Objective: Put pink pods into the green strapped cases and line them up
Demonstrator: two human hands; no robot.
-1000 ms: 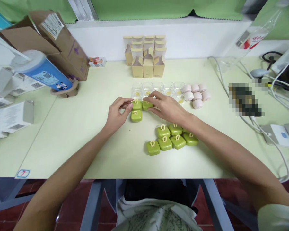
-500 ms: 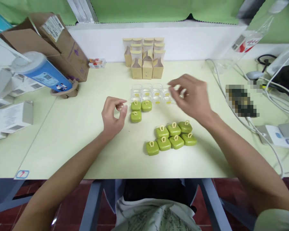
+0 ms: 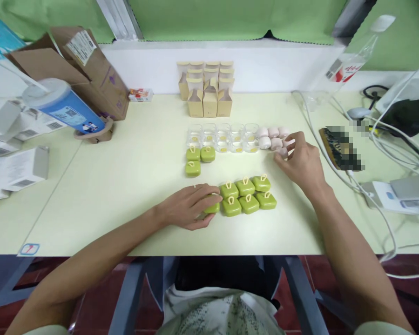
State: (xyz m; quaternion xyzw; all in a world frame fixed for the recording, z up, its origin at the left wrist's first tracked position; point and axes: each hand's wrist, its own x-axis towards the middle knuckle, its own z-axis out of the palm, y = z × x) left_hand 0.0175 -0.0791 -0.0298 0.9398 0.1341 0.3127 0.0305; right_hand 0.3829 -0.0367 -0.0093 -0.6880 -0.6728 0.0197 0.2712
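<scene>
My left hand is closed around a small green case, which its fingers partly cover. Beside it stand two rows of like green cases, rounded squares with pale yellow loops on top. Three more green cases sit farther back on the left. With thumb and fingers, my right hand grips a small pale pink rounded piece at the near edge of a cluster of like pink pieces. Left of that cluster, two rows of clear little cups show yellow spots inside.
Small open cardboard boxes stand by the wall. A blue drink cup, a large carton and white boxes occupy the left. Cables, a plastic bottle and a blurred-out item lie right.
My left hand has come down and right onto the leftmost near green case. My right hand has moved right and slightly down, from over the clear cups to the pink pieces, uncovering more cups.
</scene>
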